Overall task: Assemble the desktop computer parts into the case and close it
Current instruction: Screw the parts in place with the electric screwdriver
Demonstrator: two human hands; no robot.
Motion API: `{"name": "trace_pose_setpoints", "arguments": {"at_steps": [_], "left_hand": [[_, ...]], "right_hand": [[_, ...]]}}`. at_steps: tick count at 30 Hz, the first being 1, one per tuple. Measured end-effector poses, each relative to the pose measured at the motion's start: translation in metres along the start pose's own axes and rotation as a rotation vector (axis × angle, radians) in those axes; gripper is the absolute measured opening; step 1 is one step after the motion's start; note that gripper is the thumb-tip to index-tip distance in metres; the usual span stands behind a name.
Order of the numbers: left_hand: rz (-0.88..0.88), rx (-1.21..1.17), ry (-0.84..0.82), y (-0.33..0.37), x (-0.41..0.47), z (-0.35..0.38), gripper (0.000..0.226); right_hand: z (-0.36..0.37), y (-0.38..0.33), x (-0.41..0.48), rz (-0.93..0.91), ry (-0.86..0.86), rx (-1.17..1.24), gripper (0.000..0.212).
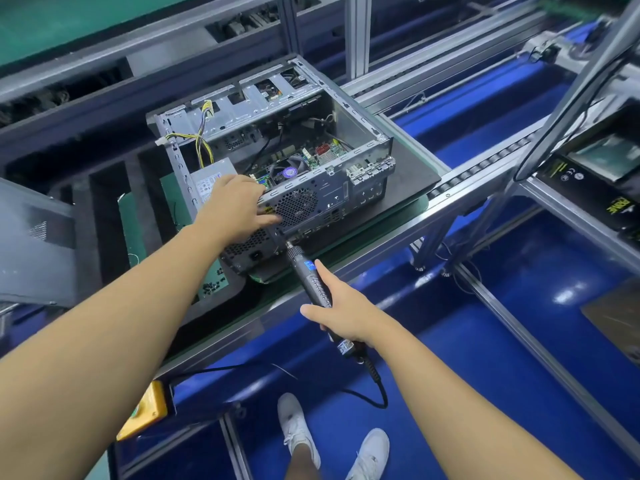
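An open grey computer case lies on its side on a dark pallet, its rear panel facing me. Inside show the motherboard with a fan, a grey power supply at the left and yellow cables. My left hand rests over the case's rear edge beside the power supply, thumb stretched along the rear grille, fingertips hidden inside. My right hand grips a black electric screwdriver, whose bit touches the lower rear panel.
The pallet sits on a conveyor line with aluminium rails and rollers. A grey side panel leans at the left. Small black screws lie on a green mat. Boxes stand at the right. A yellow button box is mounted below.
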State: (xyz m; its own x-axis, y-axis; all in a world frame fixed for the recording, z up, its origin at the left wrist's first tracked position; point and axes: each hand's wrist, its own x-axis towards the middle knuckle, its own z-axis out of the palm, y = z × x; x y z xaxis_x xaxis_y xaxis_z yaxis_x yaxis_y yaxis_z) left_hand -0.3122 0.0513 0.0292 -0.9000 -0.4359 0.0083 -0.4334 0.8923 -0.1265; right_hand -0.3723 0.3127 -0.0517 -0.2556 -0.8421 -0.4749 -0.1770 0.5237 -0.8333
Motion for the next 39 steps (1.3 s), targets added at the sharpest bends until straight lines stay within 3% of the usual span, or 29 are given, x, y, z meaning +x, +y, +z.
{"name": "trace_pose_setpoints", "arguments": {"at_steps": [9,22,28,33,37,39], "left_hand": [[0.001,0.042,0.015,-0.001,0.001,0.004,0.059],[-0.015,0.057,-0.022,0.0,0.0,0.001,0.058],[0.006,-0.037,0.077,0.0,-0.007,0.005,0.053],[-0.029,0.045,0.07,0.01,-0.011,0.0,0.065],[-0.057,0.226,0.179,0.026,-0.034,0.006,0.11],[-0.116,0.278,0.185,0.037,-0.043,0.014,0.122]], "right_hand": [[-0.002,-0.002,0.002,-0.071,0.035,-0.205,0.097],[0.004,-0.003,0.002,-0.026,0.02,-0.084,0.097],[-0.009,0.005,-0.015,-0.026,0.003,-0.031,0.094],[-0.023,-0.003,-0.026,-0.112,0.067,0.069,0.087],[-0.037,-0.009,-0.036,-0.16,0.148,0.1,0.07],[-0.046,-0.009,-0.04,-0.169,0.185,0.126,0.058]]}}
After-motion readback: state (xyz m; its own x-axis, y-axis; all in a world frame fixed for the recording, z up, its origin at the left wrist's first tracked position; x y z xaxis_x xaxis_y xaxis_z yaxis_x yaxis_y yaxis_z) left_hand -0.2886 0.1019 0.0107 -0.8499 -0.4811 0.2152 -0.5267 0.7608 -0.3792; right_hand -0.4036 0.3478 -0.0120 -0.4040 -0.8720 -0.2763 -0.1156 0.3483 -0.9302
